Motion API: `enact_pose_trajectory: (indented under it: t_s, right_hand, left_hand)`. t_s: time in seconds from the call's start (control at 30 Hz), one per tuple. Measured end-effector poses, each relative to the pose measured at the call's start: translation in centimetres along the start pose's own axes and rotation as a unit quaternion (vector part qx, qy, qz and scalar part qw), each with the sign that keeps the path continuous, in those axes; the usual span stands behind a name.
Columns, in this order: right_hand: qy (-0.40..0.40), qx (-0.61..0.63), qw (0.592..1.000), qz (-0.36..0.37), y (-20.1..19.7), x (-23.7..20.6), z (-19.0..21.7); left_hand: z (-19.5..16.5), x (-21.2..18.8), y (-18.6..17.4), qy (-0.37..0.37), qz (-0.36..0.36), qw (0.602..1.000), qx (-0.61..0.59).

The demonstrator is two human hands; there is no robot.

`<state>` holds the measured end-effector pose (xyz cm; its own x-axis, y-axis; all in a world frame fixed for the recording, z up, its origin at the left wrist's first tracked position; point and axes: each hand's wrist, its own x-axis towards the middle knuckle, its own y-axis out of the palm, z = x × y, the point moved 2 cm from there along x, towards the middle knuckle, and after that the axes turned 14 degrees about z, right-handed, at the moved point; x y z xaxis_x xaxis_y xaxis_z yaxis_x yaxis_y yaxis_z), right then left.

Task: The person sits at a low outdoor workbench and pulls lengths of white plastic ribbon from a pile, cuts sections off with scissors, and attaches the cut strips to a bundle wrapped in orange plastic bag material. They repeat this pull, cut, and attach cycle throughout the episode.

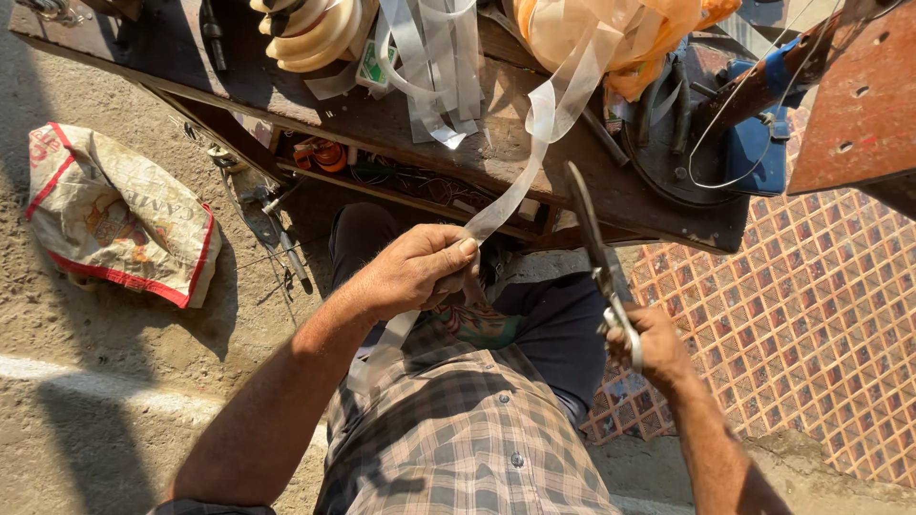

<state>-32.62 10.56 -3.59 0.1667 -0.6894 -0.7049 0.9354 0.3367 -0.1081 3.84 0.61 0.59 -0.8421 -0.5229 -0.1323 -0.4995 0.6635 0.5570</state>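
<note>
1. The left hand (417, 270) is clamped on a clear plastic strip (534, 153), thumb pressing it against the curled fingers just above the lap.
2. The strip runs taut from that grip up and to the right to the workbench (611, 195), where it meets a bundle of orange and clear wrapping (611, 38); its loose tail hangs down past the wrist over the plaid shirt (468, 429).
3. The right hand (649, 348) is closed around the handles of long dark scissors (592, 238), whose blades point up toward the bench edge, beside the strip but apart from it.
4. Open room lies between the two hands, over the dark trousers, and to the left across the bare concrete ground (105, 381).
5. The bench's front edge hems in the space above the hands; a rusty metal plate (859, 95) crowds the upper right, with a patterned mat (811, 315) below it.
6. A printed sack (114, 215) lies on the ground well apart to the left.
7. The shelf under the bench is in shadow, its contents hard to make out; the coils (310, 29) and wrapping at the top are cut off by the frame, and I cannot tell whether the scissor blades are parted.
</note>
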Motion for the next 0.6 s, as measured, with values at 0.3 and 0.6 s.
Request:
enact_pose_trajectory:
  t_s: [0.3,0.6]
  right_hand:
    - [-0.206,-0.164,0.944,0.199,5.5,-1.0,-0.8]
    - [-0.221,-0.163,0.937,0.217,5.7,-0.8,0.3]
  left_hand:
    - [-1.2,1.5,0.6,-0.037,0.043,0.998,0.036]
    - [-3.4,0.3,0.0,-0.034,-0.018,0.999,0.011]
